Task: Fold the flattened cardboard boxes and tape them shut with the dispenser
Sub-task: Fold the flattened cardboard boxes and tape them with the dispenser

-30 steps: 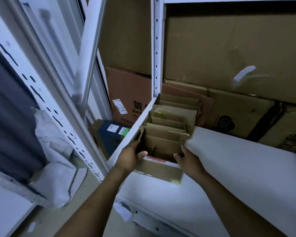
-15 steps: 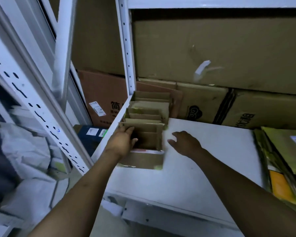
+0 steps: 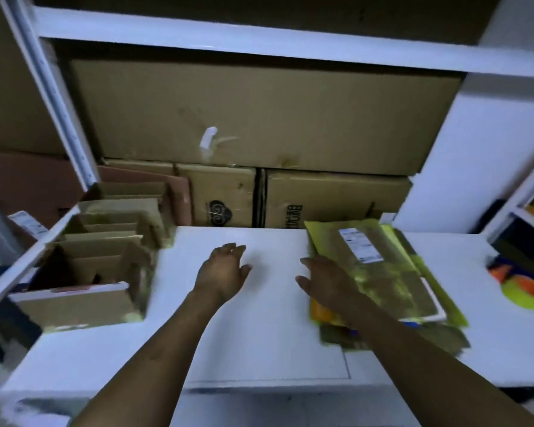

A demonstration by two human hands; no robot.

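The flattened cardboard boxes (image 3: 379,272) are stacked on the right of the white shelf (image 3: 259,334), probably kept within reach for folding. The stack's left edge is approached by the right hand (image 3: 327,282), fingers spread and nothing gripped; contact cannot be told through the blur. The left hand (image 3: 222,272) is held flat and empty over bare shelf, likely readied to receive a sheet. Folded boxes (image 3: 105,251) are lined up at the left, clear of the working space. No dispenser is seen.
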